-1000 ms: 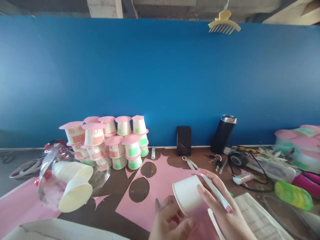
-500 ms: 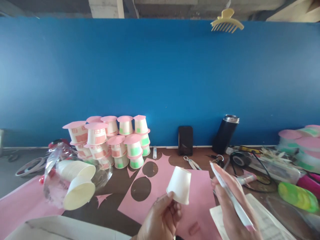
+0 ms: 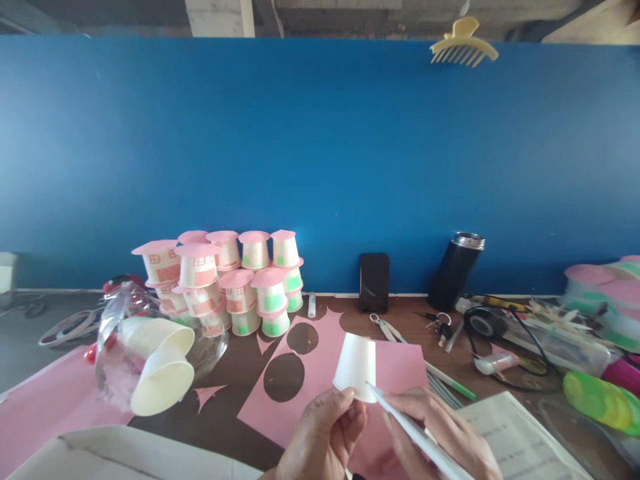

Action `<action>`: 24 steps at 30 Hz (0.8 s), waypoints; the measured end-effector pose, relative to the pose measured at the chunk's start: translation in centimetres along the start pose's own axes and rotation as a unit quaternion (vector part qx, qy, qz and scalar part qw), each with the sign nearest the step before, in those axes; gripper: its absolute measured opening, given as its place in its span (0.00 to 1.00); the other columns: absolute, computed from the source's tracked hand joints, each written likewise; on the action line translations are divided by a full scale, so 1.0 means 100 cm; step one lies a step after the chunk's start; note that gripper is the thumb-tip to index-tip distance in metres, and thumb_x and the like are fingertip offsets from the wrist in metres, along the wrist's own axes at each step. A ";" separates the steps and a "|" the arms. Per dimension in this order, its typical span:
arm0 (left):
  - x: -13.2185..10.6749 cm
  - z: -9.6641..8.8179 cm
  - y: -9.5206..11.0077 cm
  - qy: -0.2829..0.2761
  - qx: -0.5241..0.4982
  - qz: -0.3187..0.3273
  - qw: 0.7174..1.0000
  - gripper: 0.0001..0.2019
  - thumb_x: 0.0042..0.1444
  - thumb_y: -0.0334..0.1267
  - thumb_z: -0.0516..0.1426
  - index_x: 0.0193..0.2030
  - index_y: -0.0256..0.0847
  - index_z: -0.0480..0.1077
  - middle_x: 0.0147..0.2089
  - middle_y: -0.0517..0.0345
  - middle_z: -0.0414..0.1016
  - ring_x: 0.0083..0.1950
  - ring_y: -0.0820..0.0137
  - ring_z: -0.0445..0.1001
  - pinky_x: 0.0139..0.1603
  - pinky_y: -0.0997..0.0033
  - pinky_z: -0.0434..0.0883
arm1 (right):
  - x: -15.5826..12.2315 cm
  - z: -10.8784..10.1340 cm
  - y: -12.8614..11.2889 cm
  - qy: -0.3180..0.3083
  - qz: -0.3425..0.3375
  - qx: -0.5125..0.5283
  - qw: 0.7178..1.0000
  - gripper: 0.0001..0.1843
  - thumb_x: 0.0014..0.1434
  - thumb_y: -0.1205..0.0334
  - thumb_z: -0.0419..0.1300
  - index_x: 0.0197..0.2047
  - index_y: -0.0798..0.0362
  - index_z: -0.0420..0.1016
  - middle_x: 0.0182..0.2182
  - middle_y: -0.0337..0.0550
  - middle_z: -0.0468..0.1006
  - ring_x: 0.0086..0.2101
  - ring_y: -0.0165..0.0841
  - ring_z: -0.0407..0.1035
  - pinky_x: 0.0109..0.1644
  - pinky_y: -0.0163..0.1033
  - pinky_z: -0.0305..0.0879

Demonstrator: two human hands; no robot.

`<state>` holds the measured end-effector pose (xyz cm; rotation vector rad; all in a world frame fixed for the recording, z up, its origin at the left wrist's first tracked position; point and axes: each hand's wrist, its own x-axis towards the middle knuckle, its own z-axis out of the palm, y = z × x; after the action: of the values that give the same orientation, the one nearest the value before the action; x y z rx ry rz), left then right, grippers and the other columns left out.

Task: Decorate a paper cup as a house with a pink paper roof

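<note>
My left hand pinches a plain white paper cup by its rim, holding it upside down above the pink paper. My right hand grips a white pen, whose tip meets the lower right side of the cup or comes very close to it. No drawing shows on the cup's visible side. Round holes are cut out of the pink sheet beneath. Left of it stand stacked paper cups with pink paper roofs and red or green doors and windows drawn on.
More white cups lie in a clear plastic bag at the left. Behind stand a phone and a black bottle against the blue partition. Keys, a cable, a green bottle-shaped item and papers lie right.
My right hand has come left and down, bringing the pen tip to the cup. The cup has turned a little more upright in my left hand. The view has shifted slightly.
</note>
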<state>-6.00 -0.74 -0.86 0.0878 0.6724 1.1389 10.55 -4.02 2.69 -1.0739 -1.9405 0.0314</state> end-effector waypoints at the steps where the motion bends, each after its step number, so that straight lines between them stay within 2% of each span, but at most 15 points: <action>1: 0.000 0.000 0.000 -0.004 0.004 -0.001 1.000 0.07 0.41 0.26 0.69 0.25 0.30 0.75 0.26 0.55 0.76 0.29 0.74 0.75 0.37 0.77 0.78 | -0.002 0.001 0.002 0.000 0.000 -0.001 1.000 0.11 0.60 0.68 0.59 0.47 0.50 0.72 0.31 0.40 0.77 0.30 0.30 0.76 0.35 0.32 0.73; 10: -0.005 0.001 -0.001 -0.038 0.035 0.006 0.999 0.10 0.37 0.30 0.72 0.25 0.30 0.76 0.25 0.55 0.75 0.30 0.75 0.75 0.38 0.78 0.77 | 0.002 0.000 -0.003 -0.023 -0.006 -0.005 1.000 0.09 0.62 0.68 0.57 0.46 0.49 0.70 0.30 0.39 0.76 0.30 0.31 0.75 0.35 0.33 0.72; 19: -0.004 0.001 0.000 -0.047 0.047 0.009 0.998 0.10 0.39 0.32 0.71 0.27 0.30 0.77 0.27 0.56 0.76 0.31 0.75 0.75 0.40 0.78 0.77 | 0.001 0.003 -0.002 -0.009 -0.002 -0.031 0.999 0.06 0.64 0.64 0.55 0.45 0.49 0.70 0.31 0.41 0.78 0.30 0.32 0.76 0.35 0.34 0.72; 24: -0.006 0.002 0.000 -0.044 0.050 0.010 0.998 0.11 0.38 0.33 0.72 0.27 0.30 0.77 0.27 0.55 0.76 0.31 0.75 0.75 0.39 0.78 0.77 | 0.001 0.003 -0.002 0.010 -0.001 -0.028 1.000 0.07 0.64 0.65 0.55 0.45 0.49 0.70 0.30 0.40 0.78 0.29 0.31 0.76 0.34 0.33 0.72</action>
<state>-6.03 -1.22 -0.48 0.2291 0.6516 1.1134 10.21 -4.02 2.66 -1.1052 -1.9350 -0.0338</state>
